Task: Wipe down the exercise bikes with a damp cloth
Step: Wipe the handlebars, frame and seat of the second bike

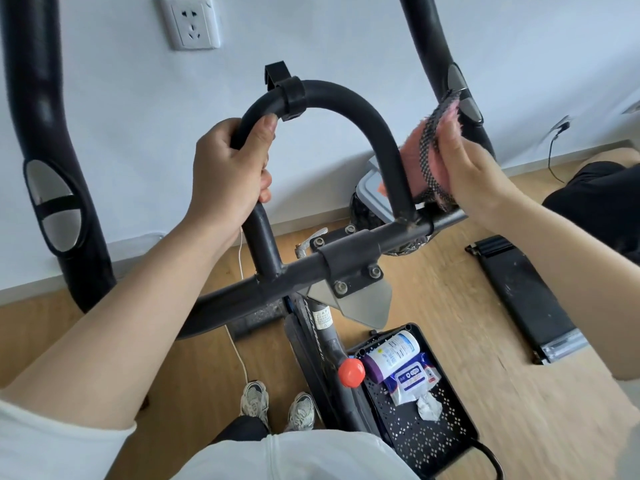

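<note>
The exercise bike's black handlebar loop point(349, 98) arches up in the middle of the head view, joined to a crossbar point(311, 265) below. My left hand point(228, 171) is wrapped around the loop's left side. My right hand point(471, 168) presses a pink and grey cloth point(427, 157) flat against the outer face of the loop's right side, just above the crossbar. The outer handlebar arms point(52, 140) with silver pulse pads curve up at far left and upper right.
A black perforated basket point(426, 420) on the wooden floor by the bike frame holds a wipes canister and a wipes packet. An orange knob point(351, 373) sticks out of the frame. A black treadmill-like base point(523, 299) lies at right. The white wall with a socket point(190, 22) is close ahead.
</note>
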